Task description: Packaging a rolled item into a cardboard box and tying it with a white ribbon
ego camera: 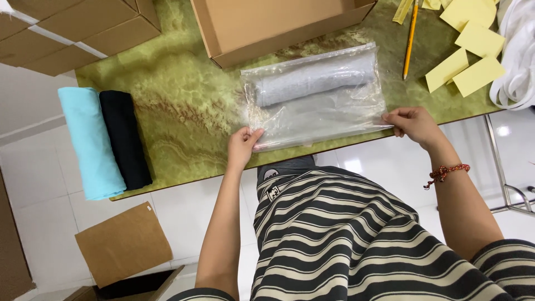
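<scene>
1. Clear plastic made up the bag that lay flat on the green marbled table, close to its near edge, with a grey roll of cloth inside its far half.
2. The left hand pinched the bag's near left corner, fingers closed together on the plastic.
3. The right hand gripped the near right corner the same way, thumb on top; a red bracelet sat on that wrist.
4. Between the two hands the near edge of the bag ran taut along the table edge.
5. An open box stood just beyond the bag, touching or nearly touching its far side.
6. A blue roll and a black roll lay side by side at the left end of the table, well apart from the bag.
7. A pencil and yellow slips lay to the right, beside white cloth.
8. A cardboard sheet lay on the white floor below.
</scene>
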